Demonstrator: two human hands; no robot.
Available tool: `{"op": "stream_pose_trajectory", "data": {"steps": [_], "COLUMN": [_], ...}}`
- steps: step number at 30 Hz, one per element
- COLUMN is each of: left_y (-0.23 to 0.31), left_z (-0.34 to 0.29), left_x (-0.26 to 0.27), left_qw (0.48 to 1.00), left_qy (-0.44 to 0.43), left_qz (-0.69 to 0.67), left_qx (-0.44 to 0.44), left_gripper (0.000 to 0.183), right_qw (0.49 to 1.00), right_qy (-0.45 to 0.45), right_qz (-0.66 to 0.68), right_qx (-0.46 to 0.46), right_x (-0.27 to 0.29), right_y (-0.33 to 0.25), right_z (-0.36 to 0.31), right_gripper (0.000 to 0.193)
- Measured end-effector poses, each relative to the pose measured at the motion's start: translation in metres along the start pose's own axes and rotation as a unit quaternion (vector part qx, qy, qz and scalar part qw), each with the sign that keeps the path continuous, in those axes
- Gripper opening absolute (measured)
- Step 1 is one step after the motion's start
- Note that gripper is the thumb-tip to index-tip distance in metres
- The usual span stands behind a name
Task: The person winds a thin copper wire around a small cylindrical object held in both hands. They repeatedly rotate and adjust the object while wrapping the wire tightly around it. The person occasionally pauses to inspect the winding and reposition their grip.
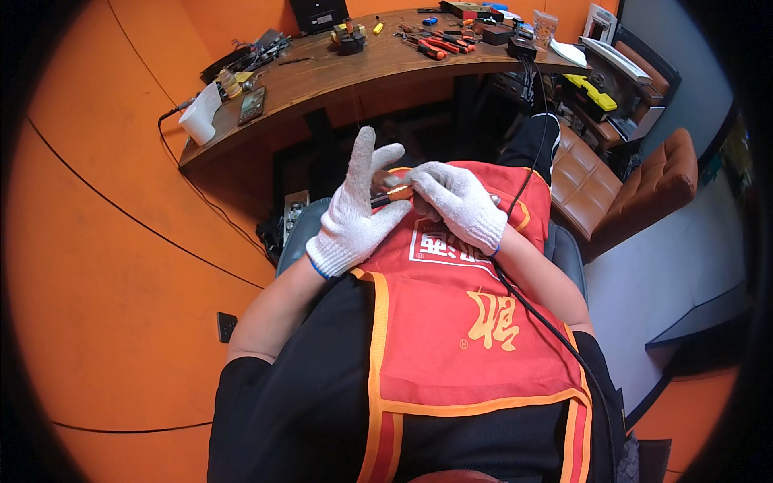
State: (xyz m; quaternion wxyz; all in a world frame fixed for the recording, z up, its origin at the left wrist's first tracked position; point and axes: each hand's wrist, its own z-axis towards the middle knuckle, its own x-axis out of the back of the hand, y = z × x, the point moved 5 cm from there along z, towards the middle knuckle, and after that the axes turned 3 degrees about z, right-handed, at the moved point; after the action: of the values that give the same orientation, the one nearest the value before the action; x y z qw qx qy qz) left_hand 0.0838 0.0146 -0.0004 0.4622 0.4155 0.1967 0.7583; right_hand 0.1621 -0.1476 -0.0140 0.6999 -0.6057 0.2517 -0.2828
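White knitted gloves cover both my hands, which are raised close together over my lap. My right hand point(463, 205) is closed in a pinch at one end of a short dark piece with a shiny copper-orange band point(398, 193); its exact kind is too small to make out. The other end of that piece reaches the palm side of my left hand point(348, 217). My left fingers are stretched out and spread, with the thumb just below the piece. Whether the left palm bears on it is hidden. Beneath the hands lies my red apron point(475, 370) with orange edging.
A curved wooden desk point(322, 76) stands ahead. On it are red-handled pliers point(435, 50), a phone point(251, 105), a white paper roll point(197, 125) and a black tape dispenser-like object point(349, 39). A brown padded chair point(644, 189) is at right. A black cable point(535, 310) crosses my apron.
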Motion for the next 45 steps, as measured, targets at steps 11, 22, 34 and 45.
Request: {"op": "stream_pose_trajectory", "data": {"steps": [11, 22, 34, 45], "left_y": [0.004, 0.005, 0.009, -0.003], "left_z": [-0.001, 0.0, 0.0, 0.003], "left_x": [-0.003, -0.005, -0.004, 0.008], "left_qw": [0.988, 0.979, 0.99, 0.998], "left_qy": [-0.013, -0.033, -0.05, -0.034], "left_qz": [0.105, 0.114, 0.071, -0.054], "left_qx": [-0.111, -0.164, -0.109, -0.027], "left_gripper": [0.125, 0.124, 0.121, 0.123], "right_qw": [0.99, 0.975, 0.999, 0.998], "right_qy": [0.031, 0.016, -0.036, -0.066], "right_qz": [0.099, 0.182, -0.001, -0.001], "right_qx": [-0.092, -0.122, -0.037, 0.014], "right_x": [0.005, 0.009, -0.005, -0.009], "right_y": [0.006, 0.011, -0.003, -0.003], "right_z": [0.003, 0.005, -0.002, -0.001], "right_gripper": [0.035, 0.035, 0.037, 0.03]}}
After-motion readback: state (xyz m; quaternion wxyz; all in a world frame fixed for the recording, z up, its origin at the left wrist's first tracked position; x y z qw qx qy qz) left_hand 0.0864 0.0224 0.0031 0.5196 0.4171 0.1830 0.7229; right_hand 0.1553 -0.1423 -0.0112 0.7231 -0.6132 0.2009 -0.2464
